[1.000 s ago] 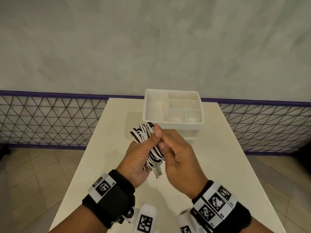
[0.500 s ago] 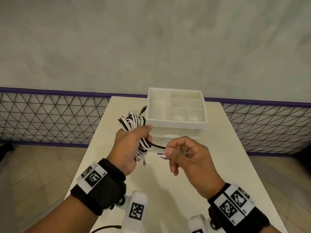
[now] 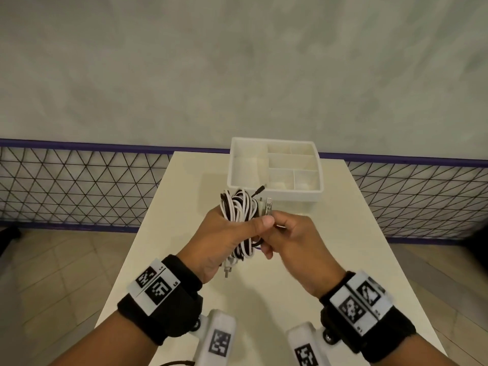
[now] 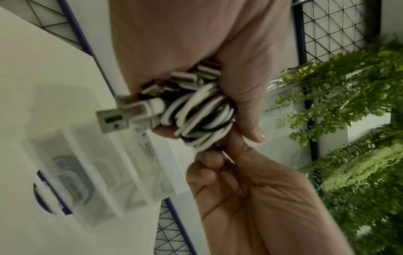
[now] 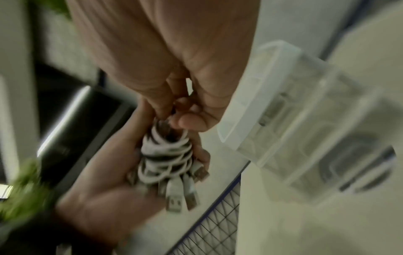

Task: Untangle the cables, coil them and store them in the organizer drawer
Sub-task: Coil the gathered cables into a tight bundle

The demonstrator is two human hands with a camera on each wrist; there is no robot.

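My left hand grips a coiled bundle of white and black cables in front of the white organizer. USB plugs stick out of the bundle's lower end, and one plug points up beside it. My right hand touches the left and pinches a black cable strand at the bundle's side. In the left wrist view the bundle fills the left fist. The organizer's top tray has several open compartments, and its clear drawers show in the wrist views.
The cream table is narrow, with tiled floor below on both sides. A wire-mesh fence with a purple rail runs behind it under a grey wall. Green plants show in the left wrist view.
My right hand, which had drawn a black strand out to the right half a second ago, has come back against the bundle. Both hands sit slightly further forward, closer to the organizer.
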